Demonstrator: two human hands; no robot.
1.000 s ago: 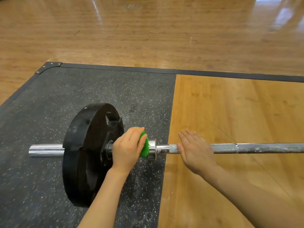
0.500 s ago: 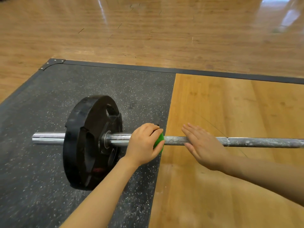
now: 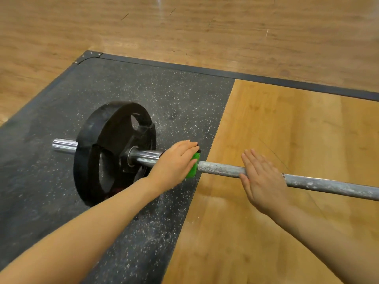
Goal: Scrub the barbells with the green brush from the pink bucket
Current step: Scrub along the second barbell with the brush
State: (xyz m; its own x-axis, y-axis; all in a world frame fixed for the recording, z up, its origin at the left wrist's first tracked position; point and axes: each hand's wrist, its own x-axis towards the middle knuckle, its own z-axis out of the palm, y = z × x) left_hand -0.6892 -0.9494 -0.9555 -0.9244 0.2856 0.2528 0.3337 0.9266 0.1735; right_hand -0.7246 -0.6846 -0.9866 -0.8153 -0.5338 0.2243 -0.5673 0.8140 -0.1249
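Nearest the camera, two bare forearms are reaching forward from the bottom edge. The left hand (image 3: 174, 163) is curling over the green brush (image 3: 193, 166), gripping it and pressing it down on the barbell (image 3: 221, 168) just where the shiny sleeve is meeting the chalk-smeared shaft. The right hand (image 3: 261, 181) is lying flat across the shaft a little further along, fingers straight and together, palm down, holding nothing and seemingly steadying the bar.

The barbell's long axis is running left to right across the view, dipping toward the lower right, so the unscrubbed shaft is stretching away to the right of the brush, past the flat hand. The left hand is the nearer one to the black plate (image 3: 112, 152), which is standing on the speckled rubber mat (image 3: 61, 99). Any further stroke would probably be sliding along that axis. The wooden platform (image 3: 287, 124) is lying under the shaft, with the gym floor (image 3: 184, 27) beyond. No pink bucket is showing.
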